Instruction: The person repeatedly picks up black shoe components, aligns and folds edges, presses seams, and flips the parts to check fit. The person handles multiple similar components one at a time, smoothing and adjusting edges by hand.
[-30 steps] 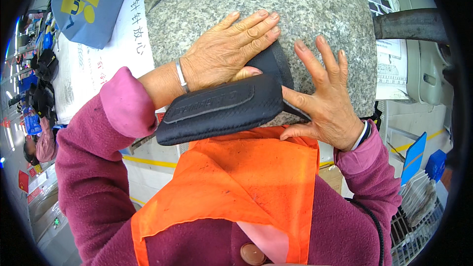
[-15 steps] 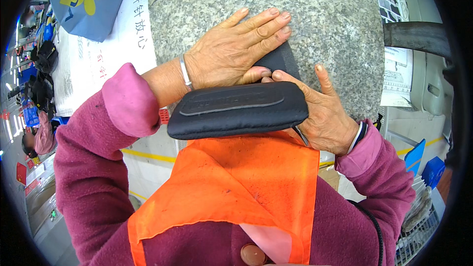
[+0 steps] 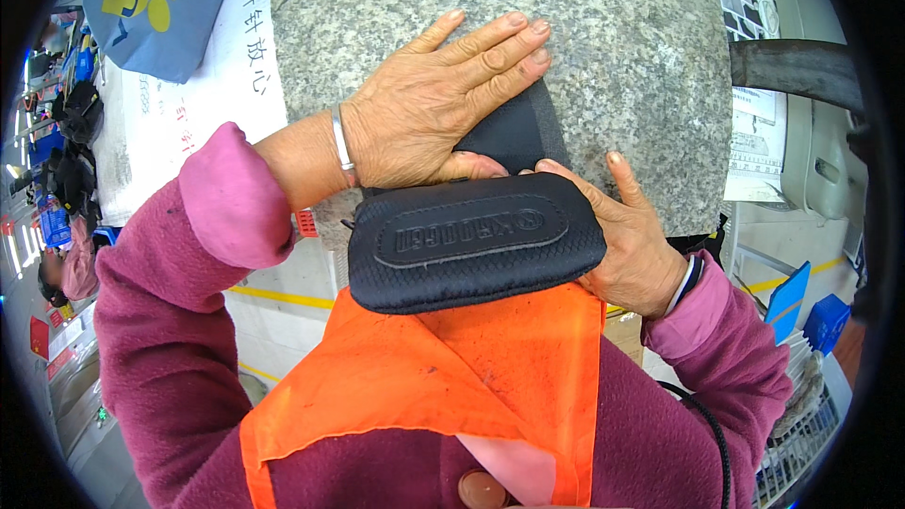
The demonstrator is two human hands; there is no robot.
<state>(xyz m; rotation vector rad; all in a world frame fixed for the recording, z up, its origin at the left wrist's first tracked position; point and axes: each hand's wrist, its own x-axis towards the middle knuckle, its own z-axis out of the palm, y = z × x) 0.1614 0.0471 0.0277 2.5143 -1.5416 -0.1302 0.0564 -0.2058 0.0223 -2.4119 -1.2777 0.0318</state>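
A black padded fabric piece (image 3: 424,285) with a raised, embossed oblong patch lies across the near edge of a speckled grey stone-like work surface (image 3: 650,57). Its thinner dark flap (image 3: 514,127) runs back over that surface. My left hand (image 3: 429,104) lies flat on the flap, fingers stretched out and thumb along the fold behind the padded part. At the padded part's right end, my right hand (image 3: 627,236) grips it with one finger lifted. Some of the right fingers are hidden behind it.
A grey-blue bag (image 3: 156,9) with a yellow print lies at the far left beside a white printed sheet (image 3: 222,75). A dark curved bar (image 3: 797,71) stands at the right, near a pale machine body (image 3: 815,146). Blue bins (image 3: 828,325) are lower right.
The padded part has come down toward me and tipped so its patch faces up more. More of the flap shows beside my left hand, which has shifted slightly left.
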